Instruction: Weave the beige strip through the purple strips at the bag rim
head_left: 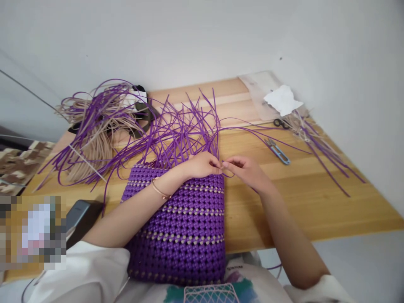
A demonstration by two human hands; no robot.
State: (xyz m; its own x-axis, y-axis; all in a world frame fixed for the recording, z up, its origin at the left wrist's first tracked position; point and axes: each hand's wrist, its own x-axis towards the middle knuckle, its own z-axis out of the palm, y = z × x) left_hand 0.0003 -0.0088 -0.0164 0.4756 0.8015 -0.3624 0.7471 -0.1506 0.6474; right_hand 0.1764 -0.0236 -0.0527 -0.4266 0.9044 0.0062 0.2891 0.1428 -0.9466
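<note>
A purple woven basket (183, 219) with beige stripe rows lies against my front, half on the table edge. Many loose purple strips (186, 130) fan out from its top end. My left hand (203, 164) rests across the upper right corner of the weave, thumb and fingers pinched at the edge. Close beside it, my right hand (244, 170) pinches a purple strip (229, 175) that curls in a small loop between the two hands. What exactly the left fingertips grip is too small to see clearly, though they meet the strip at the corner.
Blue-handled thread snips (277, 151) lie right of the hands, with black scissor handles (280, 123) behind. A bundle of strips (328, 147) and white paper (283, 100) sit at the right. A large beige and purple heap (94, 126) and a dark box (83, 219) are at left.
</note>
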